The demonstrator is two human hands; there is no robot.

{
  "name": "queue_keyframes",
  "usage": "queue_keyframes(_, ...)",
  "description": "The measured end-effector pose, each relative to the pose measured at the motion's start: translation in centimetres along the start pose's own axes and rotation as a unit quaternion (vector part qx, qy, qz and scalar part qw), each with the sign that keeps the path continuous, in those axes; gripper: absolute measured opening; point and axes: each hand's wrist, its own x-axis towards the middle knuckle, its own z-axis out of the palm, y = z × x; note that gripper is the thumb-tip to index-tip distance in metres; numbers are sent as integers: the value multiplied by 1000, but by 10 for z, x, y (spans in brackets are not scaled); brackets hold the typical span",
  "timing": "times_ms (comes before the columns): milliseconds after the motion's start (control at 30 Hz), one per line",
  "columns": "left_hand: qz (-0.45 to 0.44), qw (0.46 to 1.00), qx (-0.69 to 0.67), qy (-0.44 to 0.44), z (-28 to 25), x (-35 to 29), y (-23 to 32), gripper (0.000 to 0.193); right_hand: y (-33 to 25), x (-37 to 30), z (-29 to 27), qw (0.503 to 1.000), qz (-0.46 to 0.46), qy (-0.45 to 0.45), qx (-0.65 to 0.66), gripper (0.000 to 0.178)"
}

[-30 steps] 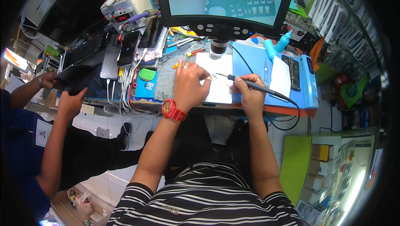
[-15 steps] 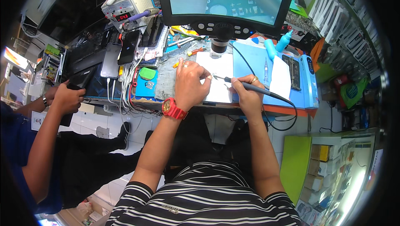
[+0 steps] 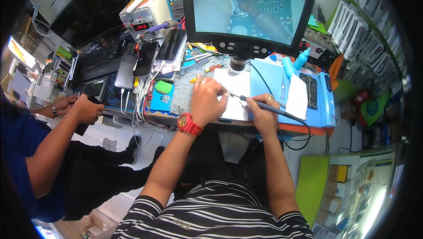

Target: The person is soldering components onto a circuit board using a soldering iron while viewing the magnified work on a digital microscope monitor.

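My right hand (image 3: 265, 116) grips the dark handle of a soldering iron (image 3: 275, 110) like a pen, its metal tip pointing left under the microscope lens (image 3: 238, 65). My left hand (image 3: 207, 102), with a red watch (image 3: 189, 124) on the wrist, rests with curled fingers on the white pad (image 3: 239, 113). Its thumb and forefinger come together near the iron's tip; whatever lies between them is too small to make out. On the microscope's monitor (image 3: 251, 12), a green circuit board appears enlarged, with a blurred fingertip at left and the iron's tip beside a row of contacts.
Blue squeeze bottles (image 3: 301, 59) and a white cloth (image 3: 297, 95) lie on the blue mat at right. Phones (image 3: 127, 70), cables and a power supply (image 3: 142, 20) crowd the left. Another person's hand (image 3: 88, 109) holds a dark object at far left.
The whole view has shifted, so the bench sits lower in the picture. On the monitor, a fingertip and the iron's tip now show closer to the row of contacts.
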Motion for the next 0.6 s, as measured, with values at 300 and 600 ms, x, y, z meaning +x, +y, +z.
queue_keyframes(300,-7,1000,-4,-8,-2,2,1,6,-1,-2,-1,1000,-5,1,-12,18)
queue_keyframes(600,-5,1000,3,-5,-1,1,1,6,6,-2,-1,1000,-25,0,-18,17)
